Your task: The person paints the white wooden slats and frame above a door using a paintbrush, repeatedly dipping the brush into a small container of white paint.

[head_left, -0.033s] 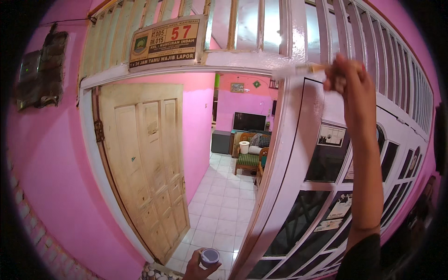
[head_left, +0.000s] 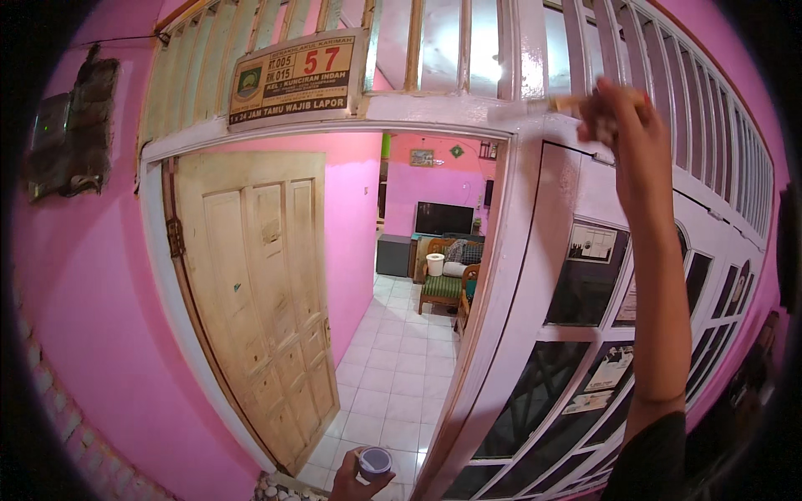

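My right hand (head_left: 622, 134) is raised at upper right, fingers closed round the handle of a paintbrush (head_left: 564, 103). The blurred bristle end lies against or just before the glossy white beam (head_left: 434, 114) above the doorway, near its right corner; exact contact I cannot tell. Low in the middle, my left hand (head_left: 347, 476) grips a small round cup (head_left: 375, 461) with a grey-purple inside or top. Left of the brush, a rectangular sign (head_left: 294, 79) is fixed on the beam, below white vertical slats (head_left: 576, 42).
A worn wooden door (head_left: 251, 309) stands open at left, against a pink wall (head_left: 83, 292). Inside are a tiled floor (head_left: 384, 359), chair (head_left: 443, 285) and television (head_left: 443, 219). White glazed panels (head_left: 510, 392) run along the right; a dark fixture (head_left: 71, 125) hangs upper left.
My right hand and the brush are a little higher along the beam and post. My left hand with the cup stays low, almost unmoved.
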The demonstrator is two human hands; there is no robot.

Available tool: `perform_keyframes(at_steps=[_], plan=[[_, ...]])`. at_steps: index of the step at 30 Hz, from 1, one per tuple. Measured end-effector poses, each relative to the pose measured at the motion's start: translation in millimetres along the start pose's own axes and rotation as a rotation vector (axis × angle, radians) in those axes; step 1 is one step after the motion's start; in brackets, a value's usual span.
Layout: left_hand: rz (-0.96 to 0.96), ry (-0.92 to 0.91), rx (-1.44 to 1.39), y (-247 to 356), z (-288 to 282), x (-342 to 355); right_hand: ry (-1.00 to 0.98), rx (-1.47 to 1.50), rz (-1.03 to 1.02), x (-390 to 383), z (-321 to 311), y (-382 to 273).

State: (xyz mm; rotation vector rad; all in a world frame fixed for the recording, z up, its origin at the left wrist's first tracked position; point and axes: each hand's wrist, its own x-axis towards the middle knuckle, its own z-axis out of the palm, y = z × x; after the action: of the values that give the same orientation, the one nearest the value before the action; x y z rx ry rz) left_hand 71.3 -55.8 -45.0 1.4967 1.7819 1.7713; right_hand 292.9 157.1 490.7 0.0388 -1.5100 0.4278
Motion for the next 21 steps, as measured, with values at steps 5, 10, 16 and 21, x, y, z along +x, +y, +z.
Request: perform_keyframes(at_steps=[5,10,16,21], plan=[[-0.067,0.009,-0.040,-25,-10,-8,-0.011,-0.170,-0.160,83,28,2],[-0.071,0.025,-0.107,-10,-17,-9,0.009,-0.200,-0.135,107,60,-10],[-0.134,0.027,-0.101,-14,-21,-14,0.104,-0.255,-0.211,144,78,-7],[-0.126,0.135,-0.111,-22,-22,-25,0.125,-0.365,-0.264,153,80,-21]])
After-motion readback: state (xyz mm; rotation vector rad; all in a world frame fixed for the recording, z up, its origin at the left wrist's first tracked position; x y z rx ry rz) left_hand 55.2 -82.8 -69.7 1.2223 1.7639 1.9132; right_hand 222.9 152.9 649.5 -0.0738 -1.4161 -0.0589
